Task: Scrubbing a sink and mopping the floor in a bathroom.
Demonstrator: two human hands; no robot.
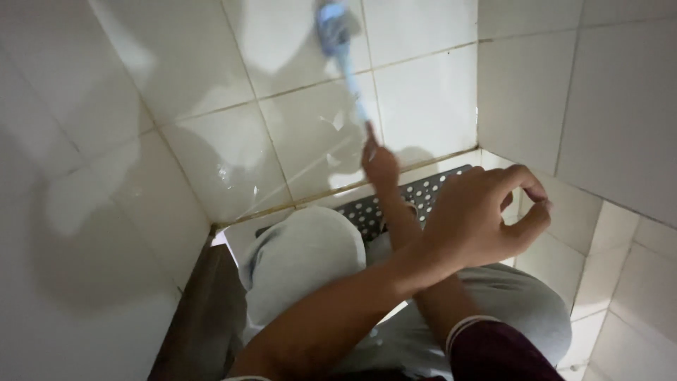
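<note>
The person crouched in a tiled corner, grey-trousered knees (310,261) drawn up below the camera. The right hand (381,164) reached forward and held the lower end of a pale blue long-handled brush (345,60), its grip closed around the handle. The brush rose from that hand up and slightly to the left, so its long axis ran steeply along the white tiled wall (211,85), and its blurred head lay against the wall at the top of the view, well above the hand. Motion blur hid the bristles.

The left hand (479,215) was much nearer the camera, well apart from the brush and below and to the right of it. Its forearm crossed over the right forearm. It held nothing; its thumb and forefinger curled into a loose ring, with fingertips close together or just touching, and the other fingers were tucked behind. The right hand was therefore the one on the brush, and the left hung idle over the knees.

Below the brush, past the knees, a dark perforated mat (416,194) with pale round holes lay on the floor at the foot of the wall. Brownish grout lines ran between the tiles near the brush. A dark red sleeve cuff (493,346) showed at the lower edge. No packages, labels or signs could be seen.
</note>
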